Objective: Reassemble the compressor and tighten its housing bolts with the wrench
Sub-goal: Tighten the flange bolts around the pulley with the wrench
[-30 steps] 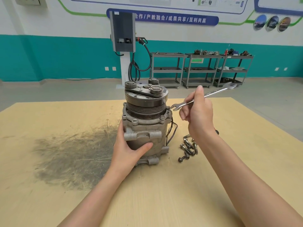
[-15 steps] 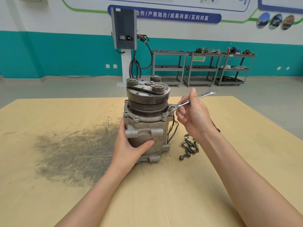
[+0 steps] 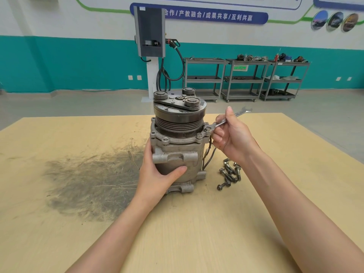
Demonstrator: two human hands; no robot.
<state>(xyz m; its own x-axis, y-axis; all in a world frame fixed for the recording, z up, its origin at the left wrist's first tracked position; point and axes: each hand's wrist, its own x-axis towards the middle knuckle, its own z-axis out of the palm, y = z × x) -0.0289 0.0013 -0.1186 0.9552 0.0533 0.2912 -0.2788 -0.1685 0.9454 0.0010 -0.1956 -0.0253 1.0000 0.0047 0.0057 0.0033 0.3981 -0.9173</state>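
Observation:
A grey metal compressor [image 3: 178, 148] stands upright on the wooden table [image 3: 197, 233], its dark grooved pulley on top. My left hand [image 3: 159, 174] grips the lower housing from the left, thumb across the front. My right hand [image 3: 232, 136] holds a silver wrench [image 3: 222, 123] to the right of the compressor. The wrench's ring end sits on a housing bolt [image 3: 207, 128] at the flange's right edge. The open end sticks out past my thumb, up and to the right.
Several loose bolts [image 3: 229, 173] lie on the table just right of the compressor's base. A dark smudged patch [image 3: 94, 180] covers the table to the left. Beyond the far table edge stand a charging post [image 3: 150, 46] and metal shelf carts [image 3: 244, 79].
My right hand came down and left with the wrench, whose ring end went from hanging beside the pulley to sitting on the flange bolt. My left hand stayed on the housing.

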